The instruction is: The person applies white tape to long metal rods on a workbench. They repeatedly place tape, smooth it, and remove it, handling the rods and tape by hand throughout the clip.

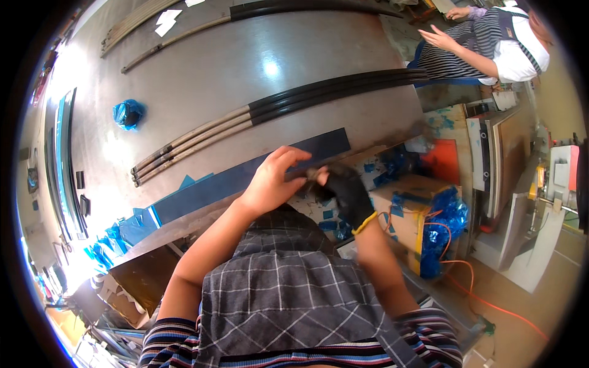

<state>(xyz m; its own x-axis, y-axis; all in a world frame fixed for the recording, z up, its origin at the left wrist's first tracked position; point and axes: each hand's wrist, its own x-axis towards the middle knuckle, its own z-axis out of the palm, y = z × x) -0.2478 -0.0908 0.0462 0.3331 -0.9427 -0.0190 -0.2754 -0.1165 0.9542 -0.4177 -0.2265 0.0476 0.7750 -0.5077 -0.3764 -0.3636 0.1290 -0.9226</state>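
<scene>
Head view: left hand point(272, 178) hovers near edge of table point(190, 92).

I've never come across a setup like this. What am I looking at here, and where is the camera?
There's no machine here: one person is working, seen from a wide fisheye camera on their head, so straight edges bend. Their left hand is bare, with fingers apart; the right hand wears a dark glove with a yellow cuff. Blur hides whether the right fingertips hold anything. On the grey table lie three long rods, a dark blue strip and a blue plastic bundle. Another person stands at upper right.
</scene>
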